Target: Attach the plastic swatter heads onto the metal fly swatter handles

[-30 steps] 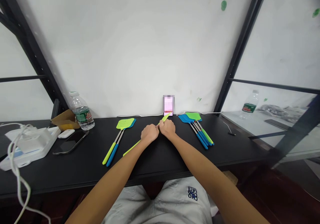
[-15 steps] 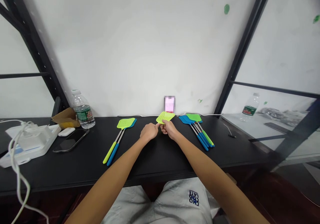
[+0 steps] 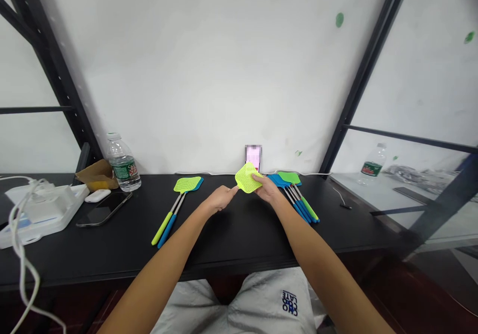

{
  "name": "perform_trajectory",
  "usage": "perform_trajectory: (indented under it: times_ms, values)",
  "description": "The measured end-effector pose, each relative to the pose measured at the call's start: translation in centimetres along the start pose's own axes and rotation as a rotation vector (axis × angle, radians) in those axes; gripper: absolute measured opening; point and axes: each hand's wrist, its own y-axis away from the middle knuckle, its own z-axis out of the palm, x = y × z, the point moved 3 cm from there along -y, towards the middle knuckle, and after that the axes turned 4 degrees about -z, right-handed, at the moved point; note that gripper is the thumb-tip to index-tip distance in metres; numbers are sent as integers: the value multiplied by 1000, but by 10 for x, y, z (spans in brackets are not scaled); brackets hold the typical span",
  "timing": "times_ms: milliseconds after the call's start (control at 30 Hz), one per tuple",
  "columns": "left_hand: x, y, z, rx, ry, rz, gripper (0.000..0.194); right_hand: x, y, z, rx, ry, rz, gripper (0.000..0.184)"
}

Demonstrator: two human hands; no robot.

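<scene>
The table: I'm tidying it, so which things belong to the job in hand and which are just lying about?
Belong, it seems:
yellow swatter, held by left hand and right hand
swatter pair at left
swatter bunch at right

Lying about, apparently:
water bottle
cardboard box
white case
dark phone
power strip
pink-screened phone

Well left of our fingers [image 3: 257,177], we have a water bottle [image 3: 124,167] beside a cardboard box [image 3: 90,172], plus a white case [image 3: 97,196] and dark phone [image 3: 104,209]; just beyond the fingers, a pink-lit screen [image 3: 253,156] stands by the wall [image 3: 209,75].
</scene>
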Motion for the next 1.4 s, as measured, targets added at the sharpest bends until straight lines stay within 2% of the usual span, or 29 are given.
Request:
perform_trajectory:
  times_ms: [100,267,433,567,633,733,833,933,1000,1167,1400]
  values:
    - [0,5,2,13,-39,10,56,-7,1,-13,-63,41,-11,27]
    - [2,5,6,77,-198,46,53,-6,-4,-27,-61,134,-17,25]
    - [2,3,5,85,-262,42,55,-4,-12,-29,36,282,-146,18]
    - [-1,0,4,82,-276,30,56,-6,-12,-28,138,302,-237,11]
    - [-2,-1,4,88,-278,33,57,-8,-10,-26,153,282,-214,10]
    - [-5,-4,4,100,-279,33,56,-13,-5,-24,190,221,-105,6]
    - [-7,-6,5,112,-279,39,57,-14,0,-23,254,170,19,14]
    - [-9,-8,5,120,-273,39,58,-12,2,-20,201,197,85,18]
    - [-9,-8,5,119,-281,46,58,-11,2,-17,155,226,82,19]
    - [-8,-7,5,110,-298,57,57,-10,1,-14,154,291,9,33]
    - [-9,-7,5,116,-303,56,57,-5,-5,-22,124,326,-42,24]
